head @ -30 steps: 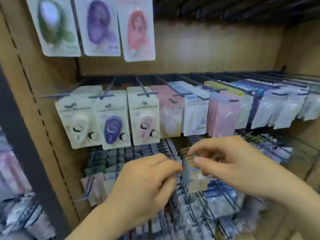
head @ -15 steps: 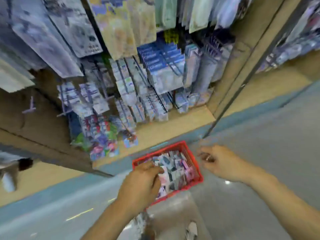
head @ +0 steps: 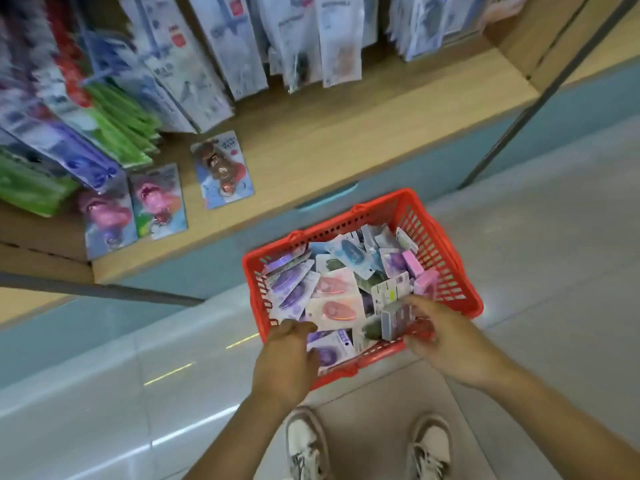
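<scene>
Head view: one red basket (head: 446, 244) stands on the floor (head: 554, 271), and everything else is placed from it. Two hands are at its near rim. The right hand (head: 446, 341), at the near right corner, pinches one small grey-purple pack (head: 396, 320) between thumb and curled fingers, holding it upright just above the heap inside. The left hand (head: 287, 358) is over the near left corner with its fingers curled downward; their tips are hidden, so I cannot tell whether they grip anything. The basket is filled with carded goods (head: 332, 289) lying across one another: two pink ones show plainly near the middle and several purple ones on the left, but the overlap prevents a full count. Beyond the basket runs one wooden shelf (head: 346, 140), with three cards lying flat on it to the far left: two pink (head: 107, 220) (head: 159, 202) and one brown (head: 223, 169). Above them, hanging packs (head: 194, 71) are blurred, cut off by the top edge, and their print is unreadable. Nearer than the basket, two pale shoes (head: 306, 445) (head: 431, 445) are cropped at the bottom edge.
</scene>
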`<state>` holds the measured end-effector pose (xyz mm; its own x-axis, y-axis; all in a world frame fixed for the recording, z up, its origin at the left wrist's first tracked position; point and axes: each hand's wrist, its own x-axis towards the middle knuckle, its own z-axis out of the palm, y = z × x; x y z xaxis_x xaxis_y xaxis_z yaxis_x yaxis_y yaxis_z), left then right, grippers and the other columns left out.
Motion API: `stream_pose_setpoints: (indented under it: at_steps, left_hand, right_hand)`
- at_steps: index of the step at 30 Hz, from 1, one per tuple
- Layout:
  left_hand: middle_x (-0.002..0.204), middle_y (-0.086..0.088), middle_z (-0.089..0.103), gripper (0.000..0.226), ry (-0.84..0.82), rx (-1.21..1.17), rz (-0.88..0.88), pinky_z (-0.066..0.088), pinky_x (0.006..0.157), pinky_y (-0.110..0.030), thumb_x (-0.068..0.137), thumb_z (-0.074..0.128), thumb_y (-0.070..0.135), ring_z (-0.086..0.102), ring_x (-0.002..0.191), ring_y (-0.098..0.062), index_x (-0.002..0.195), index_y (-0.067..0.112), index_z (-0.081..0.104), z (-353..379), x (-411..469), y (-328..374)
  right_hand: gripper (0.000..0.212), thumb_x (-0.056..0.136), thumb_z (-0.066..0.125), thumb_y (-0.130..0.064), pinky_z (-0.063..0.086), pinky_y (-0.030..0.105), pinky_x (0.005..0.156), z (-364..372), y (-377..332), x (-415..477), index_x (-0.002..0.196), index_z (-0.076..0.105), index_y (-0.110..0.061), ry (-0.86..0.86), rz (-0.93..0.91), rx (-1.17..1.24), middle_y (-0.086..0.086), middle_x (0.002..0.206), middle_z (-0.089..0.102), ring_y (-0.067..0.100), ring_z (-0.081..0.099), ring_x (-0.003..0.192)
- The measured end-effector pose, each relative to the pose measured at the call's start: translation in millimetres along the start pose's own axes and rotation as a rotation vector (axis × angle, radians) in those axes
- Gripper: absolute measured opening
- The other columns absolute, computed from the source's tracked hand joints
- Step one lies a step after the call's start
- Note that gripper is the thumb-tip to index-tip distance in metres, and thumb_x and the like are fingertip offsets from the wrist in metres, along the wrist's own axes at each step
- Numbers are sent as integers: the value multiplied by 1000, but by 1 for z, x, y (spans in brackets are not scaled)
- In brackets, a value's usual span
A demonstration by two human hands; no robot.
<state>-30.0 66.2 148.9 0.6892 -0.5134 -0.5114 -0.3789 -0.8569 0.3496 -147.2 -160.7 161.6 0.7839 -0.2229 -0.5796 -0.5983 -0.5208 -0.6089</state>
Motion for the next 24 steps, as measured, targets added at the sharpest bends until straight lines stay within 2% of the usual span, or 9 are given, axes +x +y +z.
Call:
stream_pose_setpoints:
  at_steps: [5, 7, 9, 11, 12, 15, 18, 21, 24]
  left_hand:
    - [142, -4, 41, 52, 37, 255, 42, 39, 107, -40, 89, 58, 29, 35, 132, -29, 140, 28, 47, 56, 111, -44]
    - [155, -5, 22, 67, -36, 352, 76, 36, 110, -49, 84, 65, 43, 18, 142, -31, 144, 35, 36, 67, 144, -50]
    - [163, 0, -7, 98, -210, 402, 47, 28, 112, -61, 75, 73, 56, -7, 148, -36, 151, 41, 14, 72, 166, -53]
    - [161, 1, -22, 124, -353, 490, 18, 26, 111, -66, 67, 80, 58, -23, 145, -39, 153, 39, -7, 75, 177, -53]
    - [161, 0, -23, 129, -374, 548, 22, 27, 111, -65, 65, 82, 56, -24, 145, -41, 153, 37, -12, 76, 180, -53]
    - [164, -4, -11, 127, -295, 663, 79, 30, 113, -57, 69, 83, 45, -5, 147, -46, 152, 38, -12, 79, 191, -60]
    - [164, -6, -1, 109, -123, 713, 139, 35, 111, -51, 81, 72, 23, 26, 141, -44, 151, 43, -10, 79, 193, -77]
    - [164, -9, -6, 98, 29, 698, 216, 35, 112, -45, 86, 58, 15, 34, 140, -39, 153, 33, -12, 83, 185, -88]
    - [165, 0, 2, 91, 124, 606, 240, 39, 106, -36, 87, 52, 6, 37, 140, -31, 155, 31, -3, 68, 174, -82]
  right_hand:
    - [97, 78, 77, -32, 29, 30, 113, 49, 52, 109, 154, 17, -29, -58, -100, -300, 0, 159, 25, 21, 27, 143]
    - [121, 70, 83, -41, 19, 39, 121, 54, 73, 146, 155, -3, -34, -195, -101, -488, -3, 165, -2, 24, 4, 151]
    - [139, 62, 88, -48, 11, 42, 123, 55, 85, 176, 152, -17, -38, -372, -97, -669, -8, 163, -17, 24, -10, 151]
    - [141, 60, 90, -47, 13, 43, 122, 54, 79, 193, 153, -16, -37, -476, -137, -833, -7, 163, -17, 28, -9, 151]
    - [138, 60, 90, -45, 20, 43, 119, 54, 73, 197, 154, -10, -36, -476, -169, -915, -3, 164, -8, 31, 0, 150]
    - [118, 62, 88, -47, 39, 43, 103, 51, 55, 207, 152, 11, -38, -350, -256, -1069, 8, 143, 32, 33, 34, 133]
    - [95, 68, 74, -68, 43, 40, 97, 58, 47, 208, 145, 29, -36, -229, -308, -863, 6, 128, 43, 29, 42, 124]
    - [99, 67, 68, -74, 41, 46, 102, 91, 44, 198, 147, 23, -37, -85, -426, -732, 6, 134, 34, 28, 33, 128]
    - [116, 71, 70, -69, 22, 54, 116, 126, 41, 188, 153, -6, -37, -149, -429, -728, 9, 162, -4, 36, 6, 148]
